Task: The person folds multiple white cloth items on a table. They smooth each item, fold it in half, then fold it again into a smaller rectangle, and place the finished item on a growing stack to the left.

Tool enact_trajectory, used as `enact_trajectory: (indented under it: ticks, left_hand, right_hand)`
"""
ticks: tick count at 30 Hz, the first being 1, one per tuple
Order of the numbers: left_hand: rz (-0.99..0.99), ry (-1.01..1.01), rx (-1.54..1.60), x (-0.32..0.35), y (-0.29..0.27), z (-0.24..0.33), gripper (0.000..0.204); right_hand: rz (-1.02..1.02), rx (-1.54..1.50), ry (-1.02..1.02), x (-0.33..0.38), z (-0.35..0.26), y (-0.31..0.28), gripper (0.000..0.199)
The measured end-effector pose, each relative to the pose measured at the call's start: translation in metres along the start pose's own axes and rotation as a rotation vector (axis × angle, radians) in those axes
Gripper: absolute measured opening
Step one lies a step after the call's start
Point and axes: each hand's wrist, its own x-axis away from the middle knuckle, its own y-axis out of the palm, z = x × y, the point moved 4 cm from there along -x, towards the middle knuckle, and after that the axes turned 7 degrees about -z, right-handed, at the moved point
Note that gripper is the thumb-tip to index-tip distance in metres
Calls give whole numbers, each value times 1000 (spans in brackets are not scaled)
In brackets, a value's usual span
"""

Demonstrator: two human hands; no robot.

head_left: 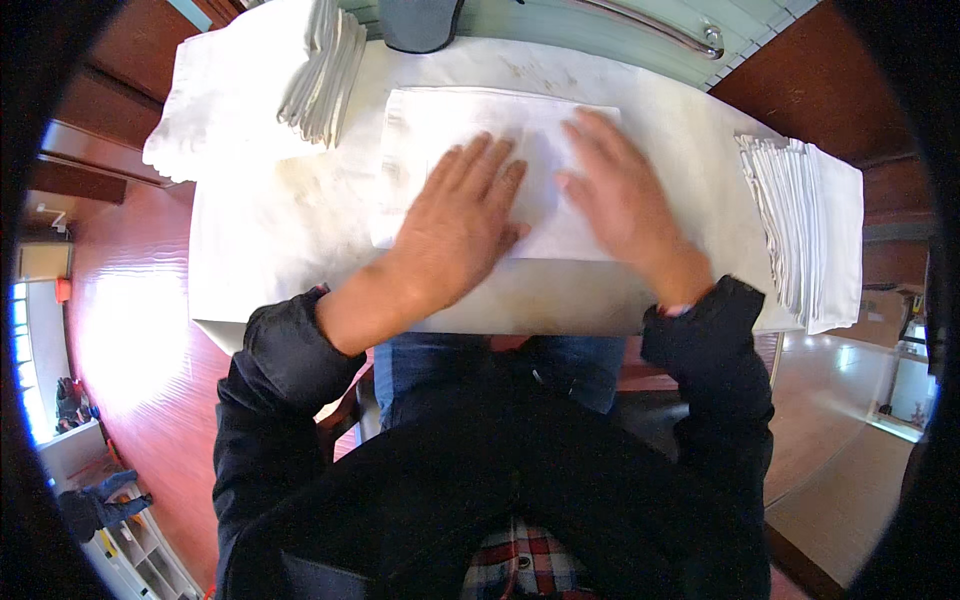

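A folded white cloth [425,125] lies flat on the table in front of me, its layered edges showing along the far side. My left hand [455,220] rests on the left half of it, palm down, fingers stretched out. Over the cloth's right part is my right hand [630,200], slightly smeared by motion, with fingers extended and thumb apart. Neither hand grips anything. Whether the right palm touches the fabric, I cannot tell.
The table has a stained white cover [290,230]. Stacks of folded white cloths stand at the far left [235,85] and right edge [835,235]. Beyond the folded cloth sits a dark rounded object [418,25], near a metal rail [650,18]. Reddish floor [130,290] shows at left.
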Motion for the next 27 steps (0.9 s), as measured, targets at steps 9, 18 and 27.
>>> enact_trajectory:
  ticks: [9,18,27]
  left_hand:
    - [-223,-160,-117,11,10,-25,73]
    - [-172,-162,-161,13,-1,-53,74]
    - [-138,-126,-91,-65,23,-52,69]
  right_hand:
    - [-117,17,70,32,-16,36,69]
    - [-199,109,181,48,-4,25,72]
    - [-256,-53,81,-42,10,37,66]
